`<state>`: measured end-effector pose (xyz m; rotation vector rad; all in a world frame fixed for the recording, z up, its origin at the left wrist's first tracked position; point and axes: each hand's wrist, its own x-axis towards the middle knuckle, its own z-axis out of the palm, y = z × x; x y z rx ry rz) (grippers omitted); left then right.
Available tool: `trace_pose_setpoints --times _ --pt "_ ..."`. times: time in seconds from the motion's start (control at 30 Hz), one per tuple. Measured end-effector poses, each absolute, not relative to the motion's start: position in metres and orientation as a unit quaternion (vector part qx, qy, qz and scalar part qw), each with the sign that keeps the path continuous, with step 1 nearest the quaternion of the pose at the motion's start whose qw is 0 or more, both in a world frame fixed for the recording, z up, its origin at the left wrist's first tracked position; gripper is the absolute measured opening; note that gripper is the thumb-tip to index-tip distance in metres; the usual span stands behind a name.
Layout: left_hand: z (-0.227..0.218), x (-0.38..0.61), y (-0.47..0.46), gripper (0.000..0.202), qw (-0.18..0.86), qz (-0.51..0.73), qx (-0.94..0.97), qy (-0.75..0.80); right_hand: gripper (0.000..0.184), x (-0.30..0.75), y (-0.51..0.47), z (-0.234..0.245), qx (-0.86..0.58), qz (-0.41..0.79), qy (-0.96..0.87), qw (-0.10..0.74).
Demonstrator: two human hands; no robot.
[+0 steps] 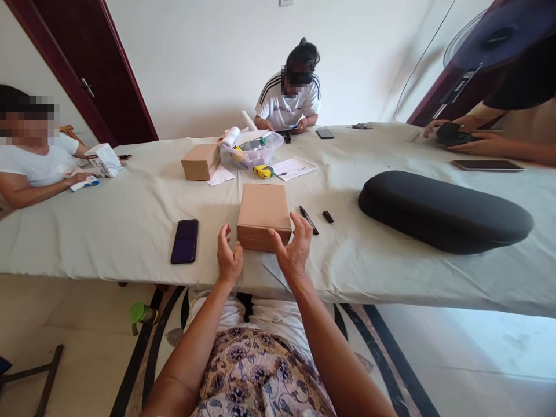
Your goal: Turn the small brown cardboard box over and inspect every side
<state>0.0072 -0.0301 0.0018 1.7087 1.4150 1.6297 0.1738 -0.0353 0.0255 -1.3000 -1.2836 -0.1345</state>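
Note:
A closed cardboard box (pixel 263 215) sits at the near edge of the sheet-covered table (pixel 130 231). My left hand (pixel 228 256) stands at its left side, fingers apart, with the thumb at the front left corner. My right hand (pixel 293 246) is spread at the front right, its fingers against the box. Neither hand lifts the box. A dark smartphone (pixel 185 241) lies left of my left hand. A black marker (pixel 308 219) and a small black object (pixel 328 216) lie right of the box.
Farther up the table are a second cardboard box (pixel 201 161), a clear plastic bowl (pixel 252 149) of assorted items, a yellow tape measure (pixel 263 171), and papers (pixel 294 168). A large black padded case (pixel 443 212) lies at right. Co-workers sit at the left, far side, and right.

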Motion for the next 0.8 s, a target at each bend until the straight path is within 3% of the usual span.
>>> trace_pose_setpoints --times 0.23,0.43,0.8 --pt "0.038 0.030 -0.015 0.048 0.124 0.539 0.674 0.490 0.034 0.157 -0.025 0.026 -0.574 -0.073 -0.556 0.598" --pt "0.032 0.043 -0.007 0.045 0.099 0.502 0.699 0.500 0.023 0.168 -0.024 0.021 -0.565 -0.033 -0.574 0.591" --pt "0.027 0.034 -0.003 0.046 0.063 0.494 0.719 0.485 0.028 0.196 -0.029 0.020 -0.448 0.041 -0.606 0.656"
